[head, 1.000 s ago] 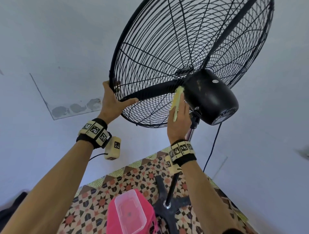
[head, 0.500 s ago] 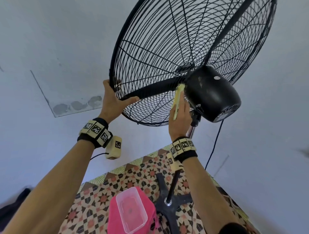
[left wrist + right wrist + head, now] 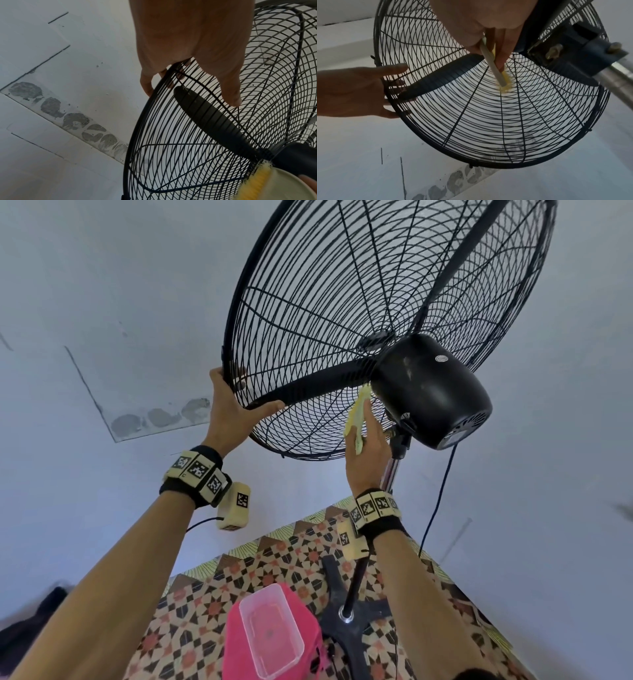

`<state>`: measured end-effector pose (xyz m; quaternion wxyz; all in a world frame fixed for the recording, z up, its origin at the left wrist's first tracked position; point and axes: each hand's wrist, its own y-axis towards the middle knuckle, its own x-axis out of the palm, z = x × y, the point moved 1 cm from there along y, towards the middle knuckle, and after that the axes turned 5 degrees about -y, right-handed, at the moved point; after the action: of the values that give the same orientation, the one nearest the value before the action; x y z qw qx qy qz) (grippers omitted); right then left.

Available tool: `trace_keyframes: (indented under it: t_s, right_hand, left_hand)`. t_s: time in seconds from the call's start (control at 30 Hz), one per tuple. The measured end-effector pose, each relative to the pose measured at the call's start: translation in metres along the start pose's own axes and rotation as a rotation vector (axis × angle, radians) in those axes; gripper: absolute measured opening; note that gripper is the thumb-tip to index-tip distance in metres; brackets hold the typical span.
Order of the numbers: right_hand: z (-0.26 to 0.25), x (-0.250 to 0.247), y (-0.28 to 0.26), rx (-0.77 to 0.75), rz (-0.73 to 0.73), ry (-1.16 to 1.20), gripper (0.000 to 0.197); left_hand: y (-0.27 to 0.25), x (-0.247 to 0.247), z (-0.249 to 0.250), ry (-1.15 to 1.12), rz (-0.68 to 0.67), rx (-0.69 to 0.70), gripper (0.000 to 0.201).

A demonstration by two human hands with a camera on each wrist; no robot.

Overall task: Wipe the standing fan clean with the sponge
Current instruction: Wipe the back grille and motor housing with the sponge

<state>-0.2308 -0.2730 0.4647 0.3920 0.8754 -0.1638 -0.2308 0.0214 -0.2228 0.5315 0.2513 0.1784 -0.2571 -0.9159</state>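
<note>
A black standing fan with a wire cage (image 3: 342, 302) and a round motor housing (image 3: 431, 392) tilts above me. My left hand (image 3: 233, 405) grips the cage's lower left rim (image 3: 154, 97), thumb on the back wires and fingers curled over the edge (image 3: 392, 81). My right hand (image 3: 368, 446) holds a thin yellow sponge (image 3: 356, 416) flat against the back of the cage, just left of the motor housing. The sponge's pale edge (image 3: 493, 63) shows in the right wrist view, pinched between my fingers. A black blade (image 3: 205, 115) lies inside the cage.
The fan's pole (image 3: 359, 570) drops to a black cross base (image 3: 346, 621) on a patterned floor mat (image 3: 205, 594). A clear plastic tub (image 3: 270, 631) sits on a pink object (image 3: 236, 652) beside the base. The power cord (image 3: 438, 501) hangs at the right. Pale walls surround.
My right hand with the sponge has slid along the back of the cage beside the motor housing. The left hand has kept its grip on the rim.
</note>
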Motion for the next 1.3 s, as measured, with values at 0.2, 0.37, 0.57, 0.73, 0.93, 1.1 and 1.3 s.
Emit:
trace_keyframes:
  t_s: [0.2, 0.37, 0.57, 0.73, 0.93, 1.1, 1.3]
  right_hand:
    - [0.002, -0.022, 0.008, 0.082, 0.094, 0.108, 0.046]
    - [-0.01, -0.005, 0.001, 0.302, 0.074, 0.303, 0.049]
    - [-0.013, -0.015, -0.008, 0.348, 0.033, 0.305, 0.047]
    - [-0.019, -0.007, 0.003, 0.431, 0.138, 0.37, 0.044]
    - [-0.019, 0.0, -0.026, 0.389, -0.026, 0.338, 0.048]
    - [-0.016, -0.007, -0.002, 0.405, 0.179, 0.355, 0.043]
    - [-0.02, 0.007, -0.018, 0.421, 0.137, 0.42, 0.045]
  left_hand:
    - [0.001, 0.005, 0.006, 0.024, -0.002, 0.015, 0.093]
    - [0.001, 0.001, 0.002, 0.011, 0.006, 0.006, 0.096]
    - [0.003, 0.004, 0.006, 0.012, -0.018, 0.006, 0.092]
    - [0.003, 0.004, 0.006, 0.015, -0.013, 0.006, 0.095]
    - [0.002, 0.003, 0.005, 0.021, -0.012, -0.002, 0.097]
    - [0.005, 0.003, 0.005, 0.026, -0.016, 0.009, 0.099]
    - [0.002, 0.001, 0.0, 0.017, 0.0, -0.017, 0.098]
